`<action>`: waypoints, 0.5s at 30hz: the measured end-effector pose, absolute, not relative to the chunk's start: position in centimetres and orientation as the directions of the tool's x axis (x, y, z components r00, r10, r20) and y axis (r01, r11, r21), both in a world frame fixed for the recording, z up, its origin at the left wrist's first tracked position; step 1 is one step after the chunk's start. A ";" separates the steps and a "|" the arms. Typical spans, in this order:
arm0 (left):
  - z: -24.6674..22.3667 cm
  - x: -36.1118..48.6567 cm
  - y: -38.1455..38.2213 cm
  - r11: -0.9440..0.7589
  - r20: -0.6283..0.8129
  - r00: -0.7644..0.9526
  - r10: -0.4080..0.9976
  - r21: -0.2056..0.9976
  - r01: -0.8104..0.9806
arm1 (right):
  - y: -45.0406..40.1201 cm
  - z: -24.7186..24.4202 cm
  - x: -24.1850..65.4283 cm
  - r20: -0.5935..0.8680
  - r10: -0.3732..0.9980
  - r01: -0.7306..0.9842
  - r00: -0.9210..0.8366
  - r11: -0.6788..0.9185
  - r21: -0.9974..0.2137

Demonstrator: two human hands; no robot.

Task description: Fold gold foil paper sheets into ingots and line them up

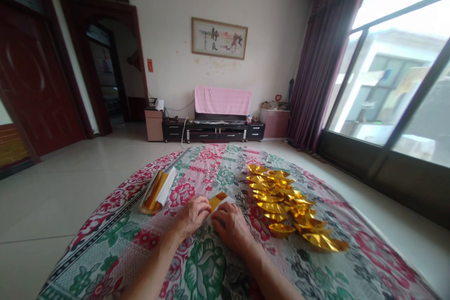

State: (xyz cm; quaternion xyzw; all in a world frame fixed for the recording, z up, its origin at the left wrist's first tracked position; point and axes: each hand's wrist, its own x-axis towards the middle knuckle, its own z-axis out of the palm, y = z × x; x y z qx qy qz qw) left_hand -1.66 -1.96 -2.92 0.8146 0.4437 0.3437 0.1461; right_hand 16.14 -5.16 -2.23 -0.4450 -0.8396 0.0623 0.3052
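Observation:
A small sheet of gold foil paper (218, 199) with white edges lies between my hands on the cloth-covered round table. My left hand (194, 214) is closed, its fingertips on the paper's left edge. Curled over the near right part of the sheet is my right hand (232, 224), also closed; its fingers hide some of the paper. To the right stand rows of folded gold paper ingots (273, 207), boat-shaped and shiny. A curled stack of gold and white paper sheets (157, 192) lies to the left, apart from my hands.
A flowered tablecloth (206, 267) in red, green and white covers the table. Beyond it, a low black cabinet (221, 131) stands against the wall, with a pink cloth (223, 100) draped over something on it. Large windows (393, 89) and a purple curtain (316, 65) are on the right.

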 end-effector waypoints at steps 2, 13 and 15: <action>-2.8 -1.6 -2.0 -0.567 0.435 0.370 0.821 0.535 0.626 | -5.1 -2.2 16.2 0.448 0.783 0.698 -0.431 0.604 -0.385; -3.0 -1.6 -2.0 -0.572 0.447 0.369 0.815 0.519 0.635 | -4.7 -2.5 16.1 0.446 0.805 0.708 -0.390 0.572 -0.414; -3.1 -1.6 -2.0 -0.572 0.451 0.365 0.814 0.515 0.639 | -4.7 -2.5 15.9 0.456 0.802 0.704 -0.385 0.575 -0.417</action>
